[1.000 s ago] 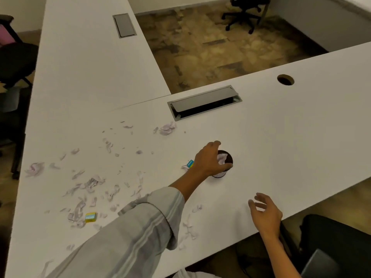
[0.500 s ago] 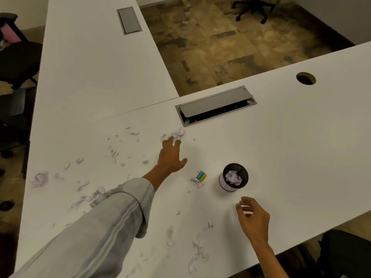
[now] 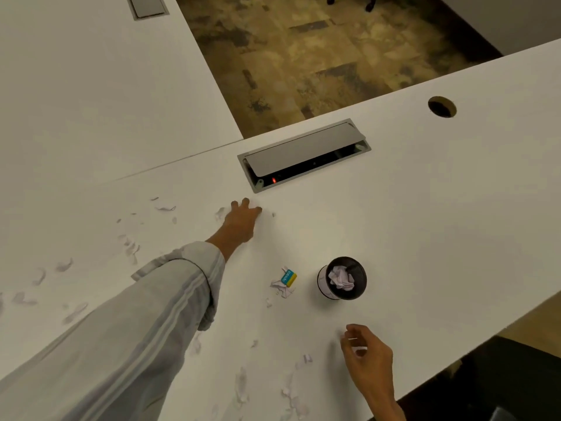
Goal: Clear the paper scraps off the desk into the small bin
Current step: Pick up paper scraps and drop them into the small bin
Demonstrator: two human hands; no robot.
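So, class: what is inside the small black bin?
Crumpled white paper lies in the small black bin, near its rim. Whatever sits beneath that paper, and the bin's bottom, is covered.

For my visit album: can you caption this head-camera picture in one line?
Left hand reaches for paper scraps near the cable hatch; small bin already holds crumpled paper.
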